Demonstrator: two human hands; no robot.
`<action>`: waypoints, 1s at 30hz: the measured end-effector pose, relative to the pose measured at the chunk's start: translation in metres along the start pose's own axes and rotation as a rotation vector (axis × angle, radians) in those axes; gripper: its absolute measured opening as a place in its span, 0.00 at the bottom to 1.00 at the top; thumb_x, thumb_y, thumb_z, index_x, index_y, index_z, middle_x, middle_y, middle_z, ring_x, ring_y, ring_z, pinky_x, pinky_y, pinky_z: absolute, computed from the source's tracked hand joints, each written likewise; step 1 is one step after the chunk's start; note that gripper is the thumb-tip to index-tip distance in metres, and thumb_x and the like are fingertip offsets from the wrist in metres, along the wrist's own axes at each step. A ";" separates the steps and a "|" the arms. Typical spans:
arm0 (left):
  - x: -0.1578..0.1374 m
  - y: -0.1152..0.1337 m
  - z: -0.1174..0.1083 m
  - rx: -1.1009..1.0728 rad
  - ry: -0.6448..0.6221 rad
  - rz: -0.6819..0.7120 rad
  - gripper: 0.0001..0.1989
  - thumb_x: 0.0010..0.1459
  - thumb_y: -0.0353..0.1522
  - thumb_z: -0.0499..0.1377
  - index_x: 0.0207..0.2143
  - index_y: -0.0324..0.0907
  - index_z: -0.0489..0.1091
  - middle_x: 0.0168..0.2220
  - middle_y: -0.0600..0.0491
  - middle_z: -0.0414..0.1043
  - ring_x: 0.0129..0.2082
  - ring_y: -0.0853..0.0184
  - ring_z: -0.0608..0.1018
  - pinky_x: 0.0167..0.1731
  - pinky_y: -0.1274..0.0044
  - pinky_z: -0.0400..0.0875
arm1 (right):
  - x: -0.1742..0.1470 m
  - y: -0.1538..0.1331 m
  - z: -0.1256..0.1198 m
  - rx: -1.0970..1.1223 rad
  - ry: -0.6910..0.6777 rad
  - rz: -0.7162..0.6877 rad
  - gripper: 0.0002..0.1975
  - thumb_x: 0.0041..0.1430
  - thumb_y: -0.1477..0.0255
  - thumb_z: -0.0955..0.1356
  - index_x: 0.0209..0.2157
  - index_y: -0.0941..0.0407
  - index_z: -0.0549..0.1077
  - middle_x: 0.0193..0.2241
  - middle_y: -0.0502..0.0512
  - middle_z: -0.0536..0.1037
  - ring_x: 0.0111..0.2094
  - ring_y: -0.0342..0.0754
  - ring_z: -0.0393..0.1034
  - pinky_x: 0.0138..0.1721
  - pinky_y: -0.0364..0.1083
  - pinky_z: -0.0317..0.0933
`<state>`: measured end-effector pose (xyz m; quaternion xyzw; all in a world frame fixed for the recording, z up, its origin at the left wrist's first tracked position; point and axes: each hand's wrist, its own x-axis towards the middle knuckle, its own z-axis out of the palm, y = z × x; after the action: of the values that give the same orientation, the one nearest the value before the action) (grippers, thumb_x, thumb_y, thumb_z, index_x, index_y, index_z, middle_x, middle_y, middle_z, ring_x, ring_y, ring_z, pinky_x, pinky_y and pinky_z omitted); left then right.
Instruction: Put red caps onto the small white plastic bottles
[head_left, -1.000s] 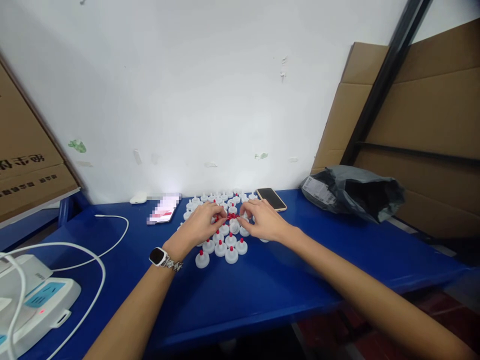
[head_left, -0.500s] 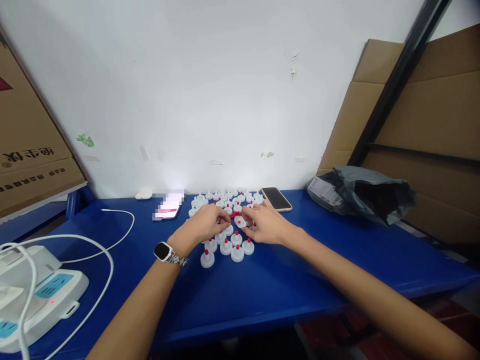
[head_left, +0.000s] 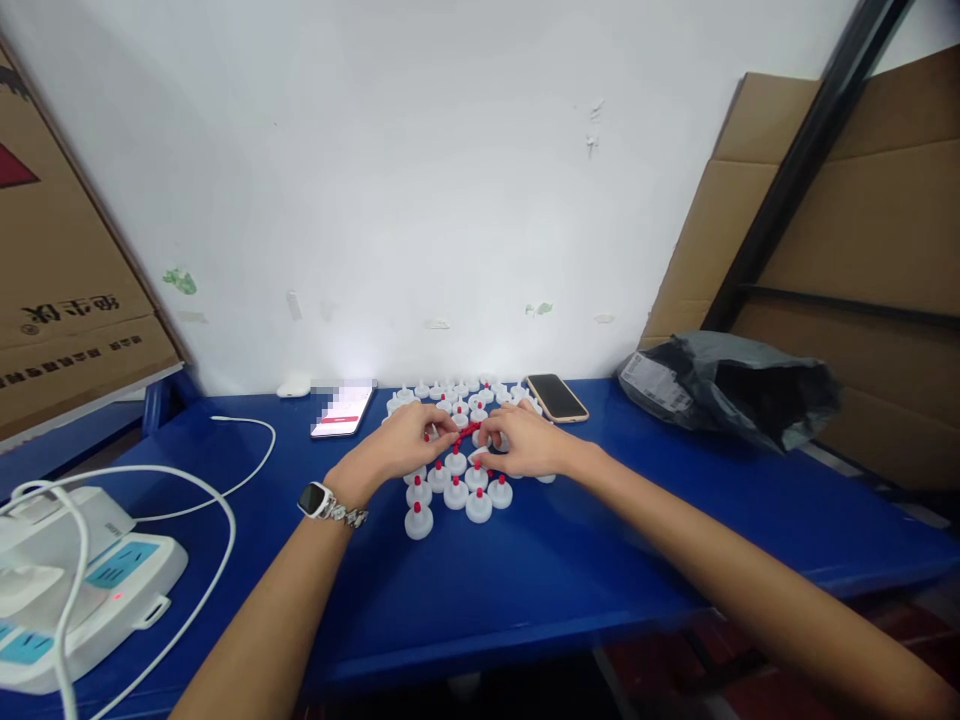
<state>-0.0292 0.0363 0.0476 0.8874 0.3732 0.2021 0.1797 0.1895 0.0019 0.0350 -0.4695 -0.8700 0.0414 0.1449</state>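
My left hand [head_left: 420,438] is closed in a pinch at the left of a small heap of red tips [head_left: 468,432]; whatever sits between its fingertips is hidden. From the other side, my right hand [head_left: 525,440] curls thumb and fingers around a white nozzle cap [head_left: 476,456], which they partly cover. Several white caps with red tips stand upright in front of the hands, among them a front cap [head_left: 418,521] and another cap [head_left: 478,506]. Behind the hands, more white caps [head_left: 403,397] crowd together, some showing no red tip.
On the blue table [head_left: 570,570], a lit phone [head_left: 345,412] lies left of the caps and a dark phone [head_left: 556,398] right. A grey plastic bag [head_left: 731,385] rests farther right. At left are a power strip [head_left: 124,575], looping white cables and a white case [head_left: 293,386].
The white cap in my right hand has come slightly down and is more covered. My left hand has shifted left, uncovering a red-tipped cap below it. The view has moved slightly.
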 end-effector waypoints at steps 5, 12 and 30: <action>0.001 -0.006 0.000 0.015 0.011 0.006 0.14 0.58 0.40 0.55 0.33 0.42 0.78 0.31 0.51 0.78 0.32 0.65 0.76 0.33 0.76 0.64 | 0.005 -0.001 0.003 -0.107 -0.048 -0.024 0.12 0.60 0.63 0.65 0.31 0.56 0.74 0.31 0.55 0.73 0.38 0.52 0.63 0.41 0.48 0.46; -0.003 -0.018 -0.011 0.008 0.081 -0.060 0.17 0.59 0.42 0.53 0.34 0.41 0.77 0.31 0.51 0.77 0.29 0.65 0.74 0.29 0.76 0.62 | 0.012 0.004 -0.001 -0.061 -0.155 -0.063 0.18 0.64 0.61 0.60 0.30 0.55 0.75 0.30 0.56 0.70 0.38 0.52 0.60 0.41 0.49 0.45; 0.001 -0.023 -0.003 0.001 0.101 -0.048 0.17 0.61 0.41 0.52 0.30 0.42 0.74 0.26 0.54 0.74 0.28 0.66 0.73 0.28 0.76 0.61 | 0.011 0.007 0.021 -0.160 0.069 0.015 0.08 0.65 0.68 0.60 0.39 0.56 0.68 0.31 0.55 0.75 0.37 0.51 0.65 0.42 0.49 0.47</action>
<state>-0.0438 0.0525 0.0396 0.8671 0.4029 0.2422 0.1649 0.1835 0.0168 0.0159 -0.4871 -0.8615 -0.0432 0.1367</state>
